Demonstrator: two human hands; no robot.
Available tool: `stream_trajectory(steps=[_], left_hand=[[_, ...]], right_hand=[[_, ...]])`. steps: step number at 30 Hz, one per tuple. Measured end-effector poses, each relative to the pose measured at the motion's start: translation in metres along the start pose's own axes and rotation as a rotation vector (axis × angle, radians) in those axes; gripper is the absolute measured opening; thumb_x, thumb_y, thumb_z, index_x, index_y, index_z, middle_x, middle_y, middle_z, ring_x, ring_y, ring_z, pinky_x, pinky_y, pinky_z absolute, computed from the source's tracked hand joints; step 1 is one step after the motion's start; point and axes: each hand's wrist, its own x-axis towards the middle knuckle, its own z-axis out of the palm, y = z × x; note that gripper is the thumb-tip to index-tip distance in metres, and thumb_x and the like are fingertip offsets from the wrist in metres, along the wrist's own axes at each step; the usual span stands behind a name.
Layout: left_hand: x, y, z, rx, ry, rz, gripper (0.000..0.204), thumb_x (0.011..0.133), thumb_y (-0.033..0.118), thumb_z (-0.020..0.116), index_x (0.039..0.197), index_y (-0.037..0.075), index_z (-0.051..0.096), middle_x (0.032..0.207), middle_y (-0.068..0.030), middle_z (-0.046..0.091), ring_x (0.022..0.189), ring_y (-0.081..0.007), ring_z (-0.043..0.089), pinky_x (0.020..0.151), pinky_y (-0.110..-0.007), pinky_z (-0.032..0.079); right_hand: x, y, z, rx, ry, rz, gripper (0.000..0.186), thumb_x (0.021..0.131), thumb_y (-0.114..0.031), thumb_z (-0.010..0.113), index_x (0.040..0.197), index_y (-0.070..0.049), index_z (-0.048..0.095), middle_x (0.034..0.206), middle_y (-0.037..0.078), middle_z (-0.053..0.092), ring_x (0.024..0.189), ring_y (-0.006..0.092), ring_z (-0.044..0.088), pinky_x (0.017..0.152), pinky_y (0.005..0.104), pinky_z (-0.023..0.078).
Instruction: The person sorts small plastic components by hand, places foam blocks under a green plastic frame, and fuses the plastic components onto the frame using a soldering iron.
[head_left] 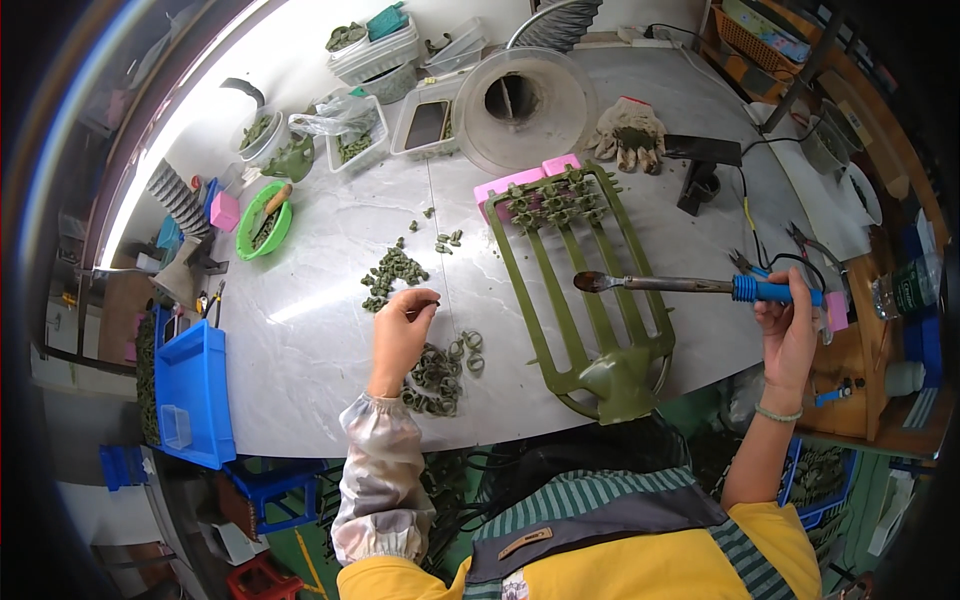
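Note:
My left hand [400, 330] hovers over the grey table [320, 330], pinching a small dark ring piece [425, 298] between its fingertips. Just below it lies a pile of green ring parts [440, 375], and a heap of small green pieces [392, 272] lies just beyond it. My right hand [790, 335] grips the blue handle of a soldering iron [690, 286], whose dark tip points left over a large olive-green fork-shaped frame [590, 290]. Several green parts sit on the frame's far end beside a pink block [520, 182].
A blue bin [195, 390] hangs at the table's left edge. A green bowl [262, 222], clear tubs [385, 55], a big clear spool [520, 105] and a work glove [628, 132] stand at the back. Pliers [810, 245] and cables lie right.

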Motion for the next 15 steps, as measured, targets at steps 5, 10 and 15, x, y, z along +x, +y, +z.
stream_trajectory(steps=[5,10,15], left_hand=[[-0.006,0.013,0.004,-0.157,0.002,-0.060,0.025,0.087,-0.001,0.064,0.111,0.001,0.063,0.099,-0.0082,0.072,0.090,-0.0124,0.066,0.081,-0.026,0.052],[-0.015,0.032,-0.001,-0.545,-0.026,-0.175,0.035,0.087,-0.002,0.065,0.121,-0.001,0.055,0.111,-0.0126,0.069,0.102,-0.0133,0.063,0.090,-0.025,0.050],[-0.019,0.023,-0.002,-0.696,-0.057,-0.224,0.027,0.088,-0.004,0.064,0.114,-0.002,0.060,0.115,-0.0134,0.067,0.105,-0.0151,0.063,0.096,-0.027,0.049]], right_hand=[[-0.001,0.000,0.004,-0.022,0.048,0.014,0.030,0.092,-0.031,0.065,0.087,-0.001,0.069,0.066,0.004,0.065,0.059,0.0110,0.066,0.056,0.0208,0.056],[-0.001,0.000,0.002,-0.030,0.056,0.021,0.031,0.092,-0.032,0.065,0.087,-0.001,0.069,0.067,0.005,0.066,0.059,0.0107,0.065,0.057,0.0201,0.055],[-0.001,0.001,0.005,-0.047,0.072,0.014,0.031,0.092,-0.031,0.065,0.089,-0.001,0.069,0.068,0.005,0.067,0.059,0.0102,0.065,0.057,0.0200,0.055]])
